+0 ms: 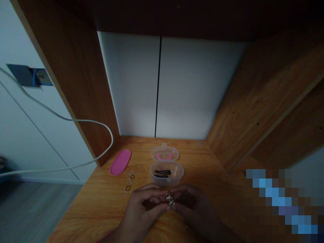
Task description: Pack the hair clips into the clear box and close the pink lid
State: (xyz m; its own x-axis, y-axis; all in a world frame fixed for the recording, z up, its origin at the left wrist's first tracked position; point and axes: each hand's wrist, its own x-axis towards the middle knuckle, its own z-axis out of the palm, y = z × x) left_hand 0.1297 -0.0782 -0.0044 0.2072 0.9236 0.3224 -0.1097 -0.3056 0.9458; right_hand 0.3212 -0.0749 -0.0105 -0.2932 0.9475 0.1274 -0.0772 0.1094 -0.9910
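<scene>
My left hand and my right hand meet just above the wooden desk, fingers pinched together on a small gold-coloured metal piece between them. Just beyond the hands stands a clear plastic box with a dark hair clip inside. Its hinged lid lies open behind it, with a pink curved piece in it. Several small hair elastics lie on the desk left of the box.
A pink oval lid lies at the desk's left. A white cable loops from the wall socket past the wooden side panel. White back wall and wooden panels enclose the desk. A blurred patch covers the lower right.
</scene>
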